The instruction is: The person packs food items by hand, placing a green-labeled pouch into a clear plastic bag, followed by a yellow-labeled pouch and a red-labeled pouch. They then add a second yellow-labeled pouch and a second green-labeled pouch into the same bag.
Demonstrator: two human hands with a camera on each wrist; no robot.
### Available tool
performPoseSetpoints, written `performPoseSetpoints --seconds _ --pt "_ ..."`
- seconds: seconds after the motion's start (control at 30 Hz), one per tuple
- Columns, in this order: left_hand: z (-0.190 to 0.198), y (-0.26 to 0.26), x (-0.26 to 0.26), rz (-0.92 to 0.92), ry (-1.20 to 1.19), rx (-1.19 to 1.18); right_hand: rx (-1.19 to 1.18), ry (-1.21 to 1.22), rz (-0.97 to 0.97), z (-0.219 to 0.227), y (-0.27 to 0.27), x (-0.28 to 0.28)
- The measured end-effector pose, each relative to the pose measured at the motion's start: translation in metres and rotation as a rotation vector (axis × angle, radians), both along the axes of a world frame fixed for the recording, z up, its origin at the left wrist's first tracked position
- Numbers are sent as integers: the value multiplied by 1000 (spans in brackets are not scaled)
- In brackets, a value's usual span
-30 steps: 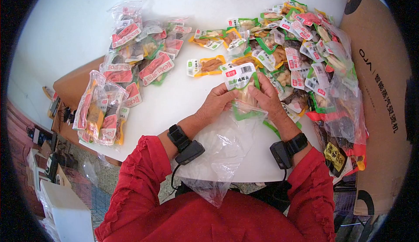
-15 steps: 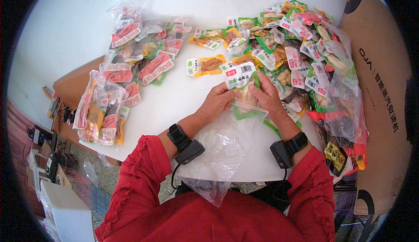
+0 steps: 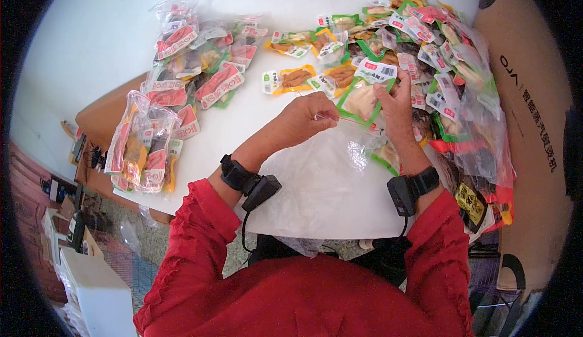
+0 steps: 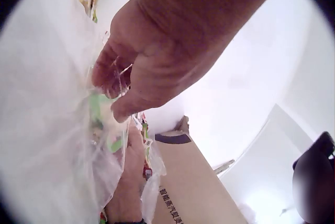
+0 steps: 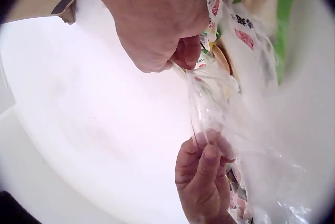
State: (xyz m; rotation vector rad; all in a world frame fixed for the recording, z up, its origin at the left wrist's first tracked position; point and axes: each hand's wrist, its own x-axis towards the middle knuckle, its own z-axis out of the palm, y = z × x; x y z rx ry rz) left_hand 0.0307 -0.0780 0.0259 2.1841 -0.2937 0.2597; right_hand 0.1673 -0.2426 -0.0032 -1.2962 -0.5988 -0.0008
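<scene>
My left hand (image 3: 305, 119) pinches the rim of a clear plastic zip bag (image 3: 319, 164) that hangs down over the table's front edge. My right hand (image 3: 398, 109) grips a green-edged food packet (image 3: 361, 101) by its right side, thumb on the front, the packet's lower end right at the bag's mouth. Pale pieces show through its window. In the right wrist view, the bag's rim is drawn taut between my left hand (image 5: 201, 182) and my right hand (image 5: 157, 25). The left wrist view shows the bag (image 4: 47, 108) filling the left side, beside the pinching fingers.
A large heap of mixed food packets (image 3: 446, 51) lies to the right, against a cardboard box (image 3: 528, 155). Filled clear bags (image 3: 143, 149) are piled on the left. Several yellow-edged packets (image 3: 296, 78) lie at the middle back of the white table (image 3: 243, 130).
My left hand has let go of the packet and now pinches the bag's rim, further left. My right hand has moved right and up with the packet, so the hands are apart.
</scene>
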Motion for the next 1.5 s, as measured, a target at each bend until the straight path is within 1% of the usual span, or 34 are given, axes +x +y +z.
performPoseSetpoints --seconds 0.03,0.1,0.13,0.2,0.23,0.27,0.3,0.33,0.37,0.43,0.47,0.53,0.57,0.63,0.67,0.7,0.73,0.77,0.83,0.87,0.93,0.97,1.03,1.07,1.13,1.17,1.23,1.27,1.3,1.33,1.37,1.43,1.47,1.5 --pt "-1 -2 0 -2 0 0 63 49 68 0 0 0" --pt "-2 -5 0 84 -48 140 60 32 54 -4 2 2" --pt "-2 -7 0 83 -47 139 58 16 44 -3 3 1" --pt "-1 -8 -1 90 -147 231 63 8 63 0 2 -2" --pt "-2 -8 -1 91 -143 229 69 0 82 3 1 -5" --pt "-2 -9 -1 108 -167 281 68 3 82 4 1 -8" --pt "-2 -9 -1 125 -192 333 -32 -23 66 5 1 -11" --pt "-3 -9 0 124 -191 332 -131 -50 49 6 1 -12" --pt "-4 -9 1 142 -204 356 -132 -48 48 5 0 -13" --pt "-5 -9 1 156 -211 379 -300 42 220 3 -2 -14" --pt "-4 -9 0 186 -173 405 -302 46 219 3 -2 -14" --pt "-3 -9 0 215 -132 430 -552 113 358 4 -4 -16" --pt "-2 -10 0 229 -109 411 -553 114 359 2 -3 -16" --pt "-4 -9 1 246 -86 392 -416 254 459 0 -1 -18" --pt "-7 -8 2 242 -144 357 -417 254 461 1 0 -20" --pt "-10 -8 4 238 -201 321 -367 348 460 3 0 -23" --pt "-11 -7 4 240 -200 320 -317 440 458 5 0 -25" --pt "-12 -6 6 246 -194 317 -318 441 459 4 0 -26" --pt "-13 -4 8 252 -187 315 -507 390 730 1 0 -27" --pt "-13 -2 10 246 -195 294 -507 390 731 -2 0 -25" --pt "-15 0 11 242 -200 272 -622 386 915 -4 -2 -22" --pt "-15 1 11 248 -194 263 -624 385 917 -1 -4 -21" --pt "-16 2 11 259 -188 251 -555 504 936 11 -10 -21" --pt "-15 2 11 266 -198 243 -558 505 939 17 -10 -26" --pt "-11 3 10 275 -208 235 -482 395 788 23 -11 -36" --pt "-7 4 9 272 -221 262 -484 395 791 19 -9 -38" --pt "6 3 4 271 -234 292 -548 184 848 10 -6 -39" --pt "20 0 -3 279 -196 412 -547 184 851 11 -5 -38" --pt "33 -3 -10 286 -159 532 -571 177 778 13 -4 -34" --pt "44 -7 -17 306 -218 571 -594 170 704 15 -4 -31" --pt "52 -10 -22 306 -218 570 -594 170 704 17 -4 -29" --pt "61 -14 -30 304 -313 674 -313 257 667 20 -6 -27" --pt "61 -13 -30 306 -313 673 -315 256 669 18 -6 -29" --pt "60 -12 -29 329 -303 674 -433 209 695 15 -7 -33"
